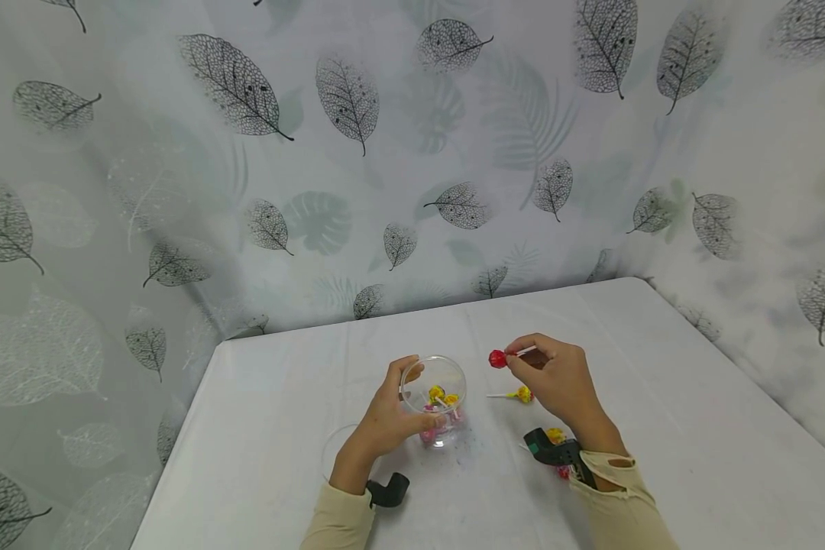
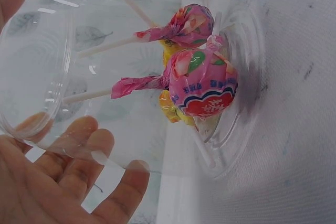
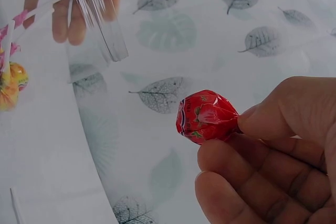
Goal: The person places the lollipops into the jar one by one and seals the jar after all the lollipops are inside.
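My left hand [image 1: 387,422] grips a clear plastic jar [image 1: 463,391] standing on the white table, thumb on the near side and fingers round the far side. Inside lie pink-wrapped lollipops [image 2: 205,82] and yellow-wrapped lollipops [image 1: 437,393], their white sticks pointing various ways. To the right of the jar's open rim, my right hand [image 1: 555,378] pinches a red-wrapped lollipop [image 3: 206,116] just behind its head, above the table. The head of this lollipop points left toward the jar; fingers hide part of its stick.
A yellow lollipop [image 1: 525,394] lies on the table [image 1: 275,428] below the right hand. Nearer, another yellow lollipop [image 1: 555,435] and a red one [image 1: 563,472] are partly hidden by the right wrist camera. A clear round lid [image 1: 326,451] lies behind the left wrist. Leaf-patterned curtains [image 1: 399,153] surround the table.
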The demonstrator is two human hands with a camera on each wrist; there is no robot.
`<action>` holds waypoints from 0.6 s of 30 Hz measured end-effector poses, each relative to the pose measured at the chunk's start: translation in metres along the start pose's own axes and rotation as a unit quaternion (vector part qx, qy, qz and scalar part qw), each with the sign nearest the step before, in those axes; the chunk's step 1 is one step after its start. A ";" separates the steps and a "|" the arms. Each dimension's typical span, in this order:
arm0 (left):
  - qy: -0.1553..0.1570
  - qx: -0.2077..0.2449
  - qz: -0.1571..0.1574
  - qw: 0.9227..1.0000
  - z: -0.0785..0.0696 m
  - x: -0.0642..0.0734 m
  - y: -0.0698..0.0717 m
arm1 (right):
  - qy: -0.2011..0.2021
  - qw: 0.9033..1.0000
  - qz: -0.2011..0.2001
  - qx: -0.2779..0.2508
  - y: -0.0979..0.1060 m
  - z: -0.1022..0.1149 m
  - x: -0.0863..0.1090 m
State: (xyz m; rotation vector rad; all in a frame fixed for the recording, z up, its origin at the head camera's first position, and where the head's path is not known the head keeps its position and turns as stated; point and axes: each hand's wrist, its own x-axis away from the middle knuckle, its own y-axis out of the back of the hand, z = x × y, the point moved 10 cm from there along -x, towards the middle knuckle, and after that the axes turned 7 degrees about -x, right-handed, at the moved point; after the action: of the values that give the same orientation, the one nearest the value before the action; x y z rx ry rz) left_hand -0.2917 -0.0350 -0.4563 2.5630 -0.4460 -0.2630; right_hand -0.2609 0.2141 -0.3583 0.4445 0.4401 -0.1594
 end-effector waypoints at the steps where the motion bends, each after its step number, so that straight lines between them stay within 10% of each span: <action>1: 0.000 0.000 0.000 1.000 0.000 0.000 0.000 | 0.001 1.000 0.000 -0.001 0.000 0.000 0.000; 18: 0.001 -0.005 -0.001 1.000 0.001 0.000 0.001 | 0.013 0.999 0.007 -0.038 -0.006 0.008 0.002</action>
State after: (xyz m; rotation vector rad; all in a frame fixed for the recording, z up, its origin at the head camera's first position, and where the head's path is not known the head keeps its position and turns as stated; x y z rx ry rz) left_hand -0.2917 -0.0361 -0.4568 2.5532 -0.4397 -0.2635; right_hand -0.2573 0.2051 -0.3552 0.3752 0.4675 -0.1238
